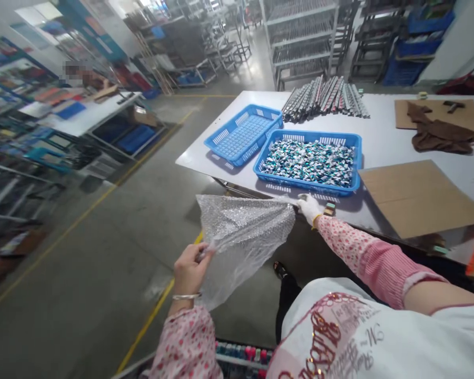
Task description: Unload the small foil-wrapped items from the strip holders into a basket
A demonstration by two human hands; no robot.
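A sheet of clear bubble wrap (245,226) hangs stretched between my two hands, in front of the table's edge. My left hand (191,266), bare with a bangle at the wrist, pinches its near left side. At its far right corner, my right hand (310,208) grips the wrap in a white glove, close to the table edge. Just beyond lies a blue basket (312,186) full of small white and teal pieces (308,160). A second blue basket (243,131), with nothing in it, sits to its left.
On the white table (197,152) lie a bundle of long strips (326,100), a flat cardboard sheet (422,197) and a brown cloth (438,131). Racks (302,37) stand behind. Another person (82,76) is at a bench on the left. Small coloured items (245,351) sit below me.
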